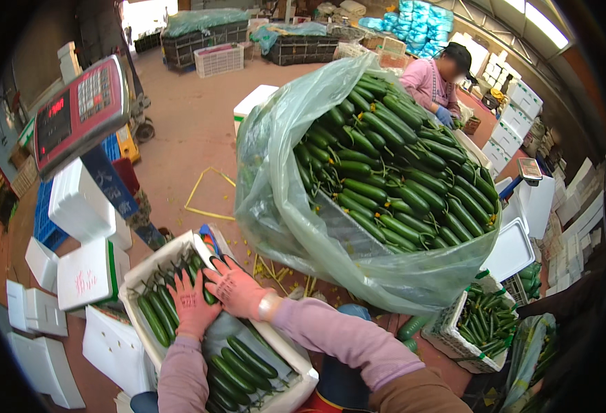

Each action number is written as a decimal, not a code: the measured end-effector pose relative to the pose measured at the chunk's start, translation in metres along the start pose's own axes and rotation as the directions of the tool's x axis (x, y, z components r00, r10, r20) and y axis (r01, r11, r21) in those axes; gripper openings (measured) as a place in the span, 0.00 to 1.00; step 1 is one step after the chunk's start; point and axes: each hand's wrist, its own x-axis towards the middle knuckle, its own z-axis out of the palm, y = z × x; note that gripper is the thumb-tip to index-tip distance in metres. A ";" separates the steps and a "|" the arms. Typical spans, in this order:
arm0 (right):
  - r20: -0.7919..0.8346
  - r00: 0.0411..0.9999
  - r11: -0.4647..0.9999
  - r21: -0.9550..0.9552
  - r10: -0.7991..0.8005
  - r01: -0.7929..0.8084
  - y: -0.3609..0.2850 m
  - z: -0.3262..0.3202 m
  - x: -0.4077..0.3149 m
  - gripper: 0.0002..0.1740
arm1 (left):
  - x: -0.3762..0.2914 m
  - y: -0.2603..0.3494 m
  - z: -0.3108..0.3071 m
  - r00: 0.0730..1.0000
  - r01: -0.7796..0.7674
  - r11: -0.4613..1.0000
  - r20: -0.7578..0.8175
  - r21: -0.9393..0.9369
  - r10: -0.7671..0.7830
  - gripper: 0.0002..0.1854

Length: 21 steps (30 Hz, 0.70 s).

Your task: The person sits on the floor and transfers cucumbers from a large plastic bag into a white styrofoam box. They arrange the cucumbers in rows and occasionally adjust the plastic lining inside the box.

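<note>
A white foam box [303, 379], lined with thin sheeting, holds cucumbers in two rows. Fingers spread, my left hand [193, 304] in a coral-pink glove lies flat on the far row of cucumbers [153, 320]. Beside it, my right hand [236, 289], gloved alike, reaches over the box's right wall. Its fingertips are over the cucumbers there, and their grip underneath is hidden. One cucumber [209, 295] shows between the hands. The near row of cucumbers [241, 369] lies slanted on the liner, partly behind my left sleeve.
A big plastic-lined bin [282, 217] heaped with cucumbers stands ahead to the right. A scale display [81, 113] rises on a post at left, near stacked foam boxes [89, 273]. Another person [432, 82] works beyond the bin. A smaller cucumber-filled crate [442, 343] is at right.
</note>
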 end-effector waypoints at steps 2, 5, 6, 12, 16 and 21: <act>-0.396 0.917 0.997 -0.028 0.056 -0.073 0.037 -0.044 -0.038 0.23 | -0.003 -0.002 -0.003 0.999 -0.025 0.998 0.029 0.059 0.023 0.55; -0.749 0.543 0.723 -0.125 0.380 -0.679 0.151 -0.104 -0.104 0.15 | -0.002 -0.005 -0.002 0.998 -0.052 0.997 0.037 0.050 0.050 0.56; -0.737 0.438 0.556 -0.103 0.514 -0.825 0.192 -0.116 -0.128 0.21 | 0.000 -0.007 -0.001 0.997 -0.059 0.997 0.055 0.054 0.056 0.58; -0.443 0.168 0.175 -0.025 0.880 -0.984 0.356 -0.133 -0.194 0.41 | 0.000 -0.021 -0.017 0.986 -0.132 0.985 0.086 -0.108 0.142 0.61; -0.390 0.129 0.090 -0.116 0.912 -0.989 0.384 -0.132 -0.193 0.48 | -0.017 -0.017 -0.040 0.991 -0.123 0.965 -0.085 -0.231 0.106 0.53; -0.294 0.087 0.113 0.075 0.952 -0.991 0.373 -0.133 -0.218 0.49 | -0.054 0.029 -0.076 0.879 -0.295 0.839 -0.474 -0.456 0.052 0.41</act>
